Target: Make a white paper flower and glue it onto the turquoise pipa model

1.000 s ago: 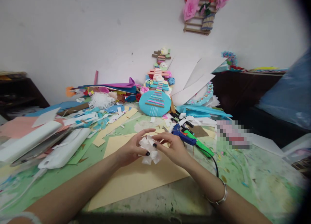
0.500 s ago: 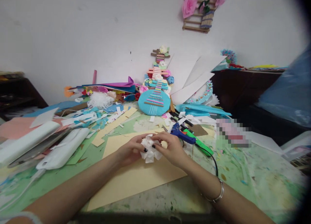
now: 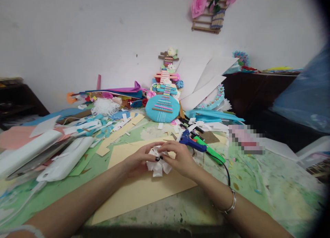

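A small white paper flower (image 3: pixel 159 165) is pinched between both of my hands, just above a large tan paper sheet (image 3: pixel 139 191). My left hand (image 3: pixel 139 159) grips its left side, thumb pressed on the middle. From the right, my right hand (image 3: pixel 179 157) curls its fingers over the top and its thumb meets the left thumb. Both thumbs have dark nails. A silver bangle (image 3: pixel 230 205) sits on my right wrist.
A blue and green glue gun (image 3: pixel 198 145) with a black cord lies just right of my hands. A blue paper lute model (image 3: pixel 163 105) leans on the wall behind. Paper scraps, white foam rolls (image 3: pixel 64 160) and coloured sheets crowd the left side.
My fingers have drawn in round the white flower, thumbs now pressed together at its middle. The view has shifted slightly; my hands stay over the tan sheet.
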`<action>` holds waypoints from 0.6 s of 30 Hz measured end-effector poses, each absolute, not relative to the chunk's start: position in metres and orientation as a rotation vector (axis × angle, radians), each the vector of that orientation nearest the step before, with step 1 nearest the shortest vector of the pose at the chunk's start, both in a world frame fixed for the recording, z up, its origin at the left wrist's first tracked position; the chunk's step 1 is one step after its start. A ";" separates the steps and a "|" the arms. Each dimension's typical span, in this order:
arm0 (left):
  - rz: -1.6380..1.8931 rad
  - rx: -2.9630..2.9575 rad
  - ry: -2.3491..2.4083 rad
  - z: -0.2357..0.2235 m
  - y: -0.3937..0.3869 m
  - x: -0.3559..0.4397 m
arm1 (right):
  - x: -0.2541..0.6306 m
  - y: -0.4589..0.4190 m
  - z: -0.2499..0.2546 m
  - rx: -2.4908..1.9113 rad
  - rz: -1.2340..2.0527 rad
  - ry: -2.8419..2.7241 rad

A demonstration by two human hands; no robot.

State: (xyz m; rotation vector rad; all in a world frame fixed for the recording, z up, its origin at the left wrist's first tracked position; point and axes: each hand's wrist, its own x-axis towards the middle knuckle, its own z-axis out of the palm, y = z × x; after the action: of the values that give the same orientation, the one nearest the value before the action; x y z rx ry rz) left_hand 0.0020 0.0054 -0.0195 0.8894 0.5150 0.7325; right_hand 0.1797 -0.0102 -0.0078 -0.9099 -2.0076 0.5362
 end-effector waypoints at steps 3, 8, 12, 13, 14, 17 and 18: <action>0.747 0.895 0.519 -0.017 0.005 0.003 | 0.182 -0.010 -0.003 -0.910 0.622 -1.950; 0.738 0.916 0.504 -0.012 0.005 -0.001 | 0.214 0.005 0.011 -1.099 0.459 -1.725; 0.749 0.949 0.489 -0.014 0.008 -0.006 | 0.249 0.017 0.016 -1.670 0.002 -1.843; 0.754 0.955 0.484 -0.014 0.009 -0.007 | 0.255 0.019 0.015 -1.833 -0.020 -1.898; 0.758 0.961 0.478 -0.015 0.010 -0.007 | 0.259 0.020 0.013 -1.975 -0.019 -1.951; 0.762 0.975 0.463 -0.016 0.012 -0.009 | 0.262 0.022 0.005 -2.193 0.017 -2.028; 0.762 0.975 0.458 -0.016 0.013 -0.009 | 0.261 0.023 0.002 -2.206 0.016 -2.033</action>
State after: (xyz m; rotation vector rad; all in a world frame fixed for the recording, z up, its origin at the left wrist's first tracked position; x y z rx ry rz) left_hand -0.0093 0.0129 -0.0159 0.9753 0.4585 0.7616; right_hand 0.2615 0.0228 0.0023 -2.2063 -2.0330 0.0164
